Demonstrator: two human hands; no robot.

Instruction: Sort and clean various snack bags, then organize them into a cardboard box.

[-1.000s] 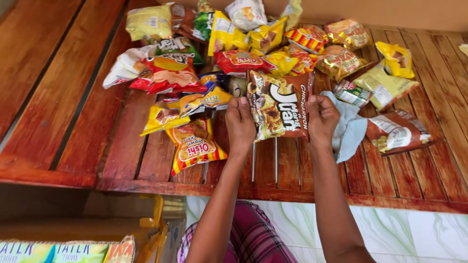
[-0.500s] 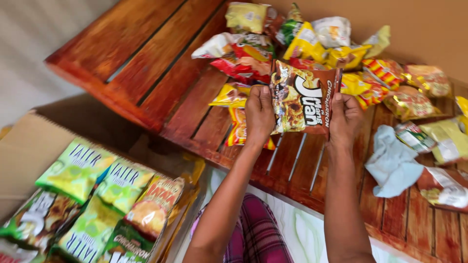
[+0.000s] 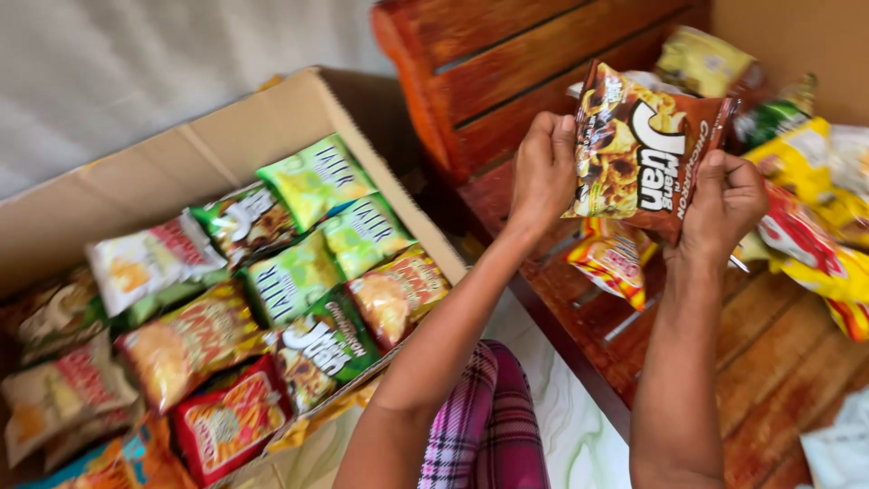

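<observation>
Both my hands hold up a brown snack packet (image 3: 644,149) above the red-brown wooden table (image 3: 769,362). My left hand (image 3: 541,170) grips its left edge and my right hand (image 3: 724,201) grips its lower right corner. Under the packet lies a red and yellow snack packet (image 3: 611,261). More yellow, red and green packets (image 3: 806,190) are heaped on the table to the right. To my left stands an open cardboard box (image 3: 213,136) filled with several snack packets, among them light green ones (image 3: 317,181) and a dark green one (image 3: 321,349).
My knee in plaid pink cloth (image 3: 484,426) is below my arms. A pale marbled floor (image 3: 552,371) shows between box and table. A light cloth (image 3: 837,448) lies at the table's lower right. A grey-white wall is behind the box.
The view has swung left, so the cardboard box now fills the left half. My hands have kept the brown packet and lifted it off the table.
</observation>
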